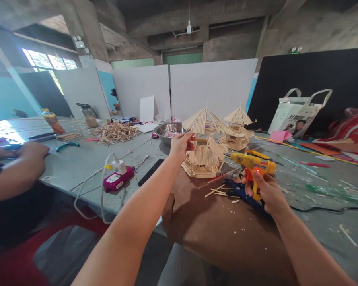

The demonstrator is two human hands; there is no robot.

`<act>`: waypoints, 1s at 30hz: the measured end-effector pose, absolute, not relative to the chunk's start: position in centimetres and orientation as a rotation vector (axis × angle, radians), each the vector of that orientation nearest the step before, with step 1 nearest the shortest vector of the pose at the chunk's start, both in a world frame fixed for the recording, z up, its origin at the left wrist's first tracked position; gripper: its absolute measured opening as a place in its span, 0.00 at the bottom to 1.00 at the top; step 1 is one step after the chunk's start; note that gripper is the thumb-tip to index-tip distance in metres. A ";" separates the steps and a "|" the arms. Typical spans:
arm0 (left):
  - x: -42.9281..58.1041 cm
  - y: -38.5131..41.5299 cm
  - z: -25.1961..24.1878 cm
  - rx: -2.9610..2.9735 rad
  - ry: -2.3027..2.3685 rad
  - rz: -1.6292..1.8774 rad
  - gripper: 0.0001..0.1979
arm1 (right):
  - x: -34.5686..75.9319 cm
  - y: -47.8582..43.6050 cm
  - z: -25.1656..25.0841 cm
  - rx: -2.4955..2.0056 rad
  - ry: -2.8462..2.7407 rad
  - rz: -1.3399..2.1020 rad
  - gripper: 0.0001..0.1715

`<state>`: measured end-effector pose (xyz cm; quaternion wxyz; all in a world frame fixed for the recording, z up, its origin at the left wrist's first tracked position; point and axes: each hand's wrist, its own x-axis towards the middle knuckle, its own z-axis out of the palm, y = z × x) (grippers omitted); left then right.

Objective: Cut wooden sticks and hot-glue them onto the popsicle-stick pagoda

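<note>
My right hand [265, 190] grips a yellow hot glue gun [250, 162] with an orange trigger. Its nozzle points left at a pavilion model [204, 161] built of thin wooden sticks. My left hand [182, 143] reaches to the left side of that model, just below its pointed roof [199, 121]. The left fingers are pinched together; whatever they hold is hidden or too small to name. Behind and to the right stands a second stick pavilion [237, 127]. Loose sticks [219, 191] lie on the brown board [214, 234] in front of the model.
A steel bowl [166, 139] stands behind my left hand, beyond a dark phone [151, 172]. Left of it are a purple power strip [118, 180] with a white cable and a pile of sticks [115, 133]. Another person's arm [20, 171] rests at far left. Pliers [256, 154] lie behind the glue gun.
</note>
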<state>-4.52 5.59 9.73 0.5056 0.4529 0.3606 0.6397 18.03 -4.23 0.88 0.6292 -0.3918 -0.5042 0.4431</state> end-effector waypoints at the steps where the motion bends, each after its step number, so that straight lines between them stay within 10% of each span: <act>1: -4.6 5.6 9.7 1.092 0.869 1.541 0.07 | 18.0 -4.2 0.9 -0.900 -1.151 1.017 0.20; 30: -4.4 5.7 10.1 1.098 0.882 1.499 0.08 | 17.9 -4.4 1.1 -0.925 -1.184 0.987 0.21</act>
